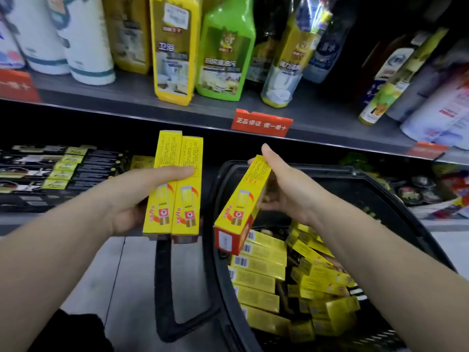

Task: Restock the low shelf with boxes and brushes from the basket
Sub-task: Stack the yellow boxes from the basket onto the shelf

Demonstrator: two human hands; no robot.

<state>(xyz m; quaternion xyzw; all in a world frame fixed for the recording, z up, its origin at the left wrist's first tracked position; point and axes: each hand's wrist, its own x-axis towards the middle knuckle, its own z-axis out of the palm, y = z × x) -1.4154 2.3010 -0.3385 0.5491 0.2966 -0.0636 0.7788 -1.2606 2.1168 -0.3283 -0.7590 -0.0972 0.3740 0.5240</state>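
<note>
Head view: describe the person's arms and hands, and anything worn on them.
Both arms are bare: no sleeve shows on the left forearm or right forearm up to the frame edge. The left hand and right hand wear no gloves; no ring, watch or bracelet is visible.

Grey metal upper shelf (127, 97): white cylinders (86, 47) far left, then a tall yellow bottle (172, 54) and a green plastic bottle (224, 54). Dark low shelf (20, 222) has flat black-and-yellow packs (63, 168) on the left. Black plastic basket (317, 170) sits on the pale floor (127, 275), near right.
</note>
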